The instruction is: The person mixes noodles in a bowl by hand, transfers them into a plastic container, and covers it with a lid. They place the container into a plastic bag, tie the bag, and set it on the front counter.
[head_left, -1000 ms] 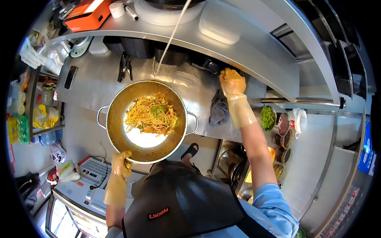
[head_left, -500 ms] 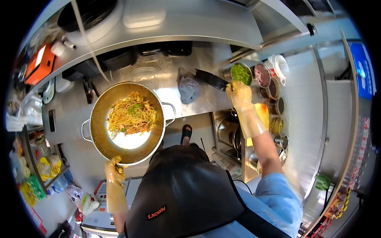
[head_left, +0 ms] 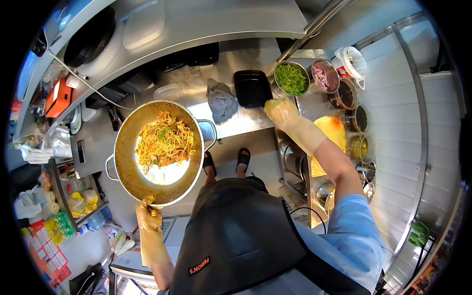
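Steel counter is stretching across the space beyond both hands, and a phone is lying on it, out to the left of the left hand. That left hand, gloved, is gripping the near rim of a wide pan, fingers bending around the edge. Noodles are lying inside the pan, beyond the hand and slightly to its right. Both pan handles are lining up slantwise, the right one standing farther out from the person. A grey cloth is lying between the hands, farther away than either. Just right of it, a black tray is sitting beyond and to the left of the gloved right hand, far nearer to it than to the left. Its sides are appearing almost equal, so its long axis cannot be told. The right hand's fingers are curling by the tray's near right corner, seemingly holding it, though the contact is not showing clearly. Chopped greens are filling a metal bowl just beyond this hand
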### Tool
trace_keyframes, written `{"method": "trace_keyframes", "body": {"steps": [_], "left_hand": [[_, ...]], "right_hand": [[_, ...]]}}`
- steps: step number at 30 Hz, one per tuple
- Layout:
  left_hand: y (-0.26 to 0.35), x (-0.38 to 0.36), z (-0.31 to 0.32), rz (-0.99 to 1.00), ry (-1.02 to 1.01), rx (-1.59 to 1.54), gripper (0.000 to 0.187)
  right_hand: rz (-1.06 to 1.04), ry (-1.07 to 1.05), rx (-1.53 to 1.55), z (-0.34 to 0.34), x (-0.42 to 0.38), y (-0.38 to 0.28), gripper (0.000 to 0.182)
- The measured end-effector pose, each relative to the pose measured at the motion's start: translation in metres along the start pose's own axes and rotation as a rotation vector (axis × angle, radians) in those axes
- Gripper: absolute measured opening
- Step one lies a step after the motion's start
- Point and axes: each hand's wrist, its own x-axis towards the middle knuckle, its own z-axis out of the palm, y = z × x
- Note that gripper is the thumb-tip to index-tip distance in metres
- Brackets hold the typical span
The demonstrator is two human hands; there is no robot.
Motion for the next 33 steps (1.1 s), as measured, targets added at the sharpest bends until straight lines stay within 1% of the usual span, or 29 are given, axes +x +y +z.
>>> {"method": "trace_keyframes", "body": {"steps": [1, 2, 3, 4, 5, 6, 7, 8, 9, 11, 12, 13, 14, 15, 16, 17, 18, 19, 20, 21, 22, 23, 24, 25, 28, 30, 31, 32, 33], "left_hand": [[0.001, -0.003, -0.001, -0.047, 0.015, -0.035, 0.009], [-0.002, -0.011, 0.001, -0.094, 0.030, -0.071, 0.010], [-0.005, -0.022, -0.001, -0.052, -0.053, -0.016, 0.010], [-0.012, -0.026, -0.008, -0.048, -0.048, -0.011, 0.010], [-0.020, -0.024, -0.016, 0.064, -0.039, 0.055, 0.008], [-0.009, -0.034, -0.001, 0.006, -0.019, -0.004, 0.004], [0.002, -0.045, 0.013, -0.051, 0.004, -0.064, 0.005], [0.012, -0.032, 0.019, -0.046, 0.005, -0.065, 0.005], [0.014, -0.031, 0.024, -0.004, 0.006, -0.025, 0.006], [0.016, -0.024, 0.035, 0.085, 0.013, 0.049, 0.011], [0.023, -0.014, 0.046, 0.134, -0.058, 0.116, 0.008], [0.031, -0.005, 0.057, 0.188, -0.126, 0.180, 0.009], [0.035, 0.010, 0.069, 0.293, -0.185, 0.296, 0.014], [0.074, -0.031, 0.112, 0.052, -0.182, 0.457, 0.017], [0.080, -0.024, 0.133, 0.096, -0.116, 0.621, 0.021], [0.084, -0.020, 0.148, 0.144, -0.208, 0.719, 0.014], [0.089, -0.015, 0.163, 0.202, -0.299, 0.812, 0.008], [0.093, -0.010, 0.178, 0.267, -0.386, 0.894, 0.004], [0.096, -0.002, 0.189, 0.253, -0.427, 0.902, 0.009], [0.098, 0.006, 0.200, 0.238, -0.468, 0.910, 0.016], [0.092, 0.030, 0.206, 0.298, -0.546, 0.940, 0.011], [0.092, 0.039, 0.214, 0.323, -0.593, 0.965, 0.009], [0.093, 0.044, 0.223, 0.350, -0.640, 0.988, 0.008], [0.093, 0.049, 0.234, 0.357, -0.623, 1.016, 0.007], [0.103, 0.052, 0.250, 0.322, -0.658, 1.053, 0.010], [0.122, 0.032, 0.257, 0.224, -0.600, 1.092, 0.008], [0.126, 0.031, 0.260, 0.220, -0.558, 1.070, 0.008], [0.131, 0.030, 0.262, 0.217, -0.517, 1.047, 0.011], [0.134, 0.032, 0.262, 0.171, -0.472, 0.966, 0.012]], "right_hand": [[-0.128, -0.034, 0.083, 0.003, -0.005, -0.003, 0.014], [-0.129, -0.025, 0.090, 0.007, -0.014, -0.001, 0.014], [-0.097, 0.024, 0.190, -0.004, -0.024, -0.002, 0.017], [-0.063, 0.071, 0.289, -0.011, -0.033, -0.002, 0.020], [0.062, 0.135, 0.311, 0.006, -0.039, 0.001, 0.021], [0.066, 0.145, 0.314, 0.006, -0.045, 0.003, 0.021], [0.216, 0.206, 0.433, 0.004, -0.055, 0.001, 0.021], [0.364, 0.258, 0.552, 0.003, -0.052, -0.005, 0.021], [0.363, 0.267, 0.555, 0.005, -0.058, -0.003, 0.021], [0.497, 0.483, 0.744, 0.013, -0.063, 0.001, 0.023], [0.472, 0.495, 0.760, 0.001, -0.055, 0.000, 0.023], [0.473, 0.506, 1.152, -0.019, -0.045, -0.006, 0.030], [0.460, 0.489, 1.550, -0.032, -0.033, -0.015, 0.037], [0.308, 0.465, 1.573, -0.036, -0.015, -0.023, 0.047], [0.241, 0.270, 1.540, -0.091, -0.014, -0.035, 0.054], [0.138, 0.187, 1.484, -0.073, 0.010, -0.049, 0.072], [0.157, 0.072, 1.064, -0.092, 0.020, -0.055, 0.096], [0.197, -0.015, 0.970, -0.080, 0.039, -0.061, 0.110], [0.273, -0.134, 0.941, -0.075, 0.054, -0.065, 0.112], [0.284, -0.026, 1.017, -0.063, 0.057, -0.072, 0.107], [0.286, 0.084, 1.088, -0.053, 0.059, -0.079, 0.101], [0.299, 0.104, 1.098, -0.048, 0.063, -0.086, 0.099], [0.320, 0.100, 1.112, -0.047, 0.065, -0.092, 0.098], [0.340, 0.059, 1.110, -0.047, 0.068, -0.094, 0.096], [0.384, -0.168, 1.100, -0.049, 0.076, -0.091, 0.092], [0.442, -0.232, 1.185, -0.055, 0.077, -0.082, 0.089], [0.485, -0.232, 1.267, -0.064, 0.076, -0.075, 0.088], [0.531, -0.208, 1.362, -0.073, 0.075, -0.069, 0.078], [0.577, -0.180, 1.455, -0.082, 0.073, -0.062, 0.068]]}}
